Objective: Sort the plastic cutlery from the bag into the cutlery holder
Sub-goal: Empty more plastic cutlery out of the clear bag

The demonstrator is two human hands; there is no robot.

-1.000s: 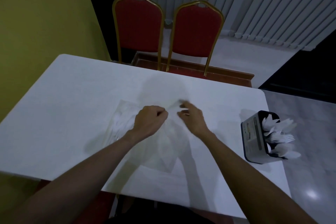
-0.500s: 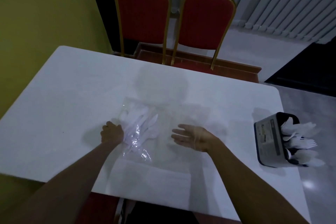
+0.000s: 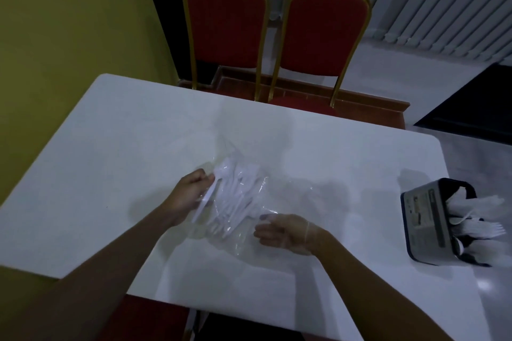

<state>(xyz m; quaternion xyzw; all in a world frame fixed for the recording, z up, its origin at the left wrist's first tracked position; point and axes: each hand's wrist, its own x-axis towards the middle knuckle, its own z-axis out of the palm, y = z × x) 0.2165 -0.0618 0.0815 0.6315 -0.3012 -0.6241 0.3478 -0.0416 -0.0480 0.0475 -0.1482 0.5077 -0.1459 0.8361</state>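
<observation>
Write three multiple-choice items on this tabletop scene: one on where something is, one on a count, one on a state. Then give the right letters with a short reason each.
1. Where does the dark box-shaped cutlery holder stand on the white table?
A. near the table's right edge
B. at its far left corner
C. between the two hands

2. How many red chairs with gold frames stand beyond the table?
A. one
B. two
C. four

3. What is the left hand doing?
A. resting flat on bare table
B. pinching a white plastic utensil at the clear plastic bag
C. gripping the holder

Answers:
1 A, the holder sits by the right edge, white cutlery already in it.
2 B, two chair backs show side by side.
3 B, the fingers are closed on the utensil, while the right hand lies open under the bag film.
</observation>
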